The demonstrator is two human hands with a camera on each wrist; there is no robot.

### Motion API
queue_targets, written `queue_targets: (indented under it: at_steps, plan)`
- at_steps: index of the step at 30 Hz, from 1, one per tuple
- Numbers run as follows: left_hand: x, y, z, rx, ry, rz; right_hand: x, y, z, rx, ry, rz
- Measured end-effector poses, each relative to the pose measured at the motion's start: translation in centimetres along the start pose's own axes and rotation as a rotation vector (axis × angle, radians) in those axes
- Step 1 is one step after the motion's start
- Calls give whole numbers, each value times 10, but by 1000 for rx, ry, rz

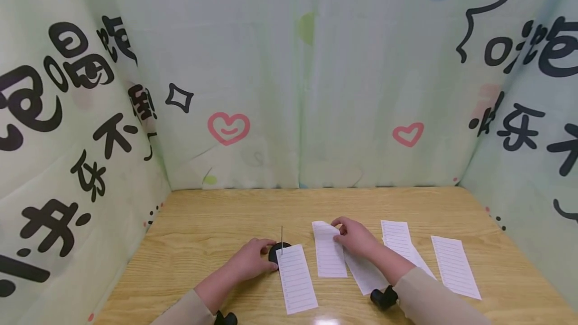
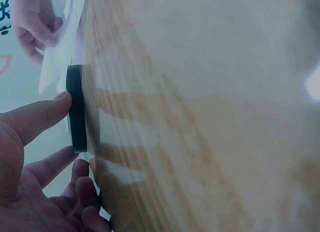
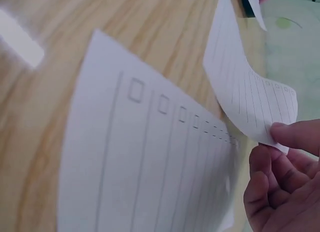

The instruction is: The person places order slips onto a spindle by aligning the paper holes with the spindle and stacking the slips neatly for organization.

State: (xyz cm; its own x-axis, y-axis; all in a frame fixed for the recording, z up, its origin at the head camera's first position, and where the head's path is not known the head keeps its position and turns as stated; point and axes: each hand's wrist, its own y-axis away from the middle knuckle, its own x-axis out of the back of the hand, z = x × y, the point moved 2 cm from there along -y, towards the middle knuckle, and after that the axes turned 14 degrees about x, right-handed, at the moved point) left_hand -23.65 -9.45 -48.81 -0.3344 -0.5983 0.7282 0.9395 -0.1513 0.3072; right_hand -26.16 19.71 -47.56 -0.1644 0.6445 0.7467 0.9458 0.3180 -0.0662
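My left hand (image 1: 253, 260) holds the round black base (image 1: 273, 254) of a bill spike, thumb and a finger on opposite sides of its edge. In the left wrist view the base (image 2: 76, 109) stands on the table. A thin upright rod rises from it, and the top of a lined paper slip (image 1: 298, 280) lies over the base at the rod. With thumb and fingers my right hand (image 1: 356, 237) pinches the top corner of another lined slip (image 1: 330, 257). That slip (image 3: 235, 71) bends upward at the pinched end in the right wrist view.
Beneath my right forearm lies a paper slip (image 1: 366, 272), partly hidden. Further right are overlapping lined slips (image 1: 399, 234) and a separate slip (image 1: 456, 267). The wooden table (image 1: 217, 214) ends at printed curtains (image 1: 271, 164) behind and on both sides.
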Motion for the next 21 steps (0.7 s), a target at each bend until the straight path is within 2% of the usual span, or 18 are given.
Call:
queue_targets:
  at_steps: [11, 21]
  plan:
    - [0, 0, 1, 10, -10, 4, 12, 3, -10, 104, -69, 100]
    - [3, 1, 3, -8, -18, -4, 21, 7, -22, 134, -149, 130]
